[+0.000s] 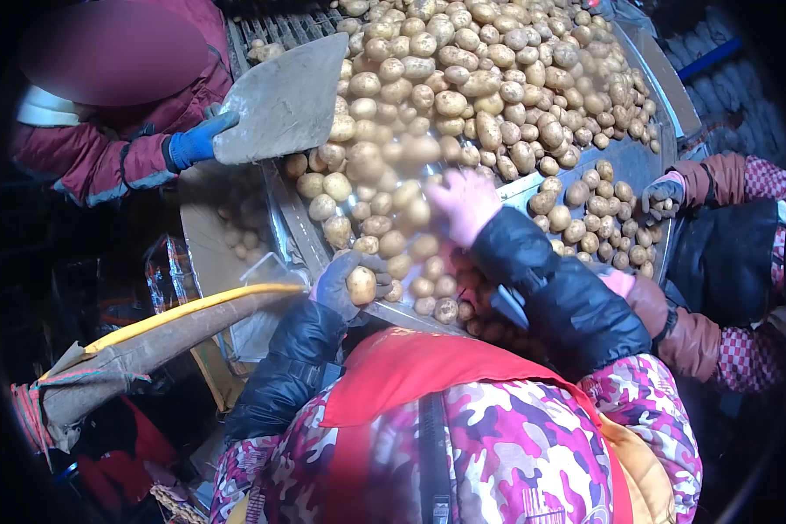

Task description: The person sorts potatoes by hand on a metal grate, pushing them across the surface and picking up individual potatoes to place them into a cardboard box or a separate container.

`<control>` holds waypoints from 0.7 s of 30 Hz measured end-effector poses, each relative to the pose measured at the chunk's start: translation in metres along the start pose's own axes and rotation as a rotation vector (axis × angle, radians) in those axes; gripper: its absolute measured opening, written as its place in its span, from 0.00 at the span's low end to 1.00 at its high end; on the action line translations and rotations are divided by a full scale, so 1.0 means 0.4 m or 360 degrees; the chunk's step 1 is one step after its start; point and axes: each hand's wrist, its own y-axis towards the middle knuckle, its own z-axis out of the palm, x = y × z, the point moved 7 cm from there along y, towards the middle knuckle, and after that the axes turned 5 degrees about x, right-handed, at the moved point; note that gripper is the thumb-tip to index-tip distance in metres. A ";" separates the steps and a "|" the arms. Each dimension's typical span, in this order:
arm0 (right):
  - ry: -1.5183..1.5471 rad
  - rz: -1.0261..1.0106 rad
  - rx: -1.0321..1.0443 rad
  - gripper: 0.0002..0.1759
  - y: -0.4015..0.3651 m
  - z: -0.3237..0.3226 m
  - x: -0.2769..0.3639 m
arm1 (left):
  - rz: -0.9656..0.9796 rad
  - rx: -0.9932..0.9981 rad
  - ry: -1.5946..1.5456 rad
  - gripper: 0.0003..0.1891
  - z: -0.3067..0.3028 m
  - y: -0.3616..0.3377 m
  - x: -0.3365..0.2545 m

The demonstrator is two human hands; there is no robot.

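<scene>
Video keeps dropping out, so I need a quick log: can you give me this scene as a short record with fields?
left hand: gloved, shut on one potato
right hand: pink glove, blurred, over the pile; grip unclear
blue glove: a co-worker's, holding a metal plate at the pile's left edge
third glove: another co-worker's, on potatoes at far right
sack: lower left, yellow-edged, reaching up near the left hand
</scene>
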 end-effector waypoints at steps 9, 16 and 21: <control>0.0926 0.0428 0.0357 0.32 -0.114 -0.022 0.061 | 0.0075 0.0515 0.0494 0.26 0.126 -0.001 0.017; 0.0324 0.0132 -0.0366 0.33 0.032 -0.045 -0.011 | -0.0047 0.0540 -0.0525 0.38 0.158 -0.024 0.013; 0.0396 0.0372 0.0099 0.35 0.066 0.039 -0.065 | -0.0069 0.0340 -0.0545 0.36 0.102 -0.011 0.032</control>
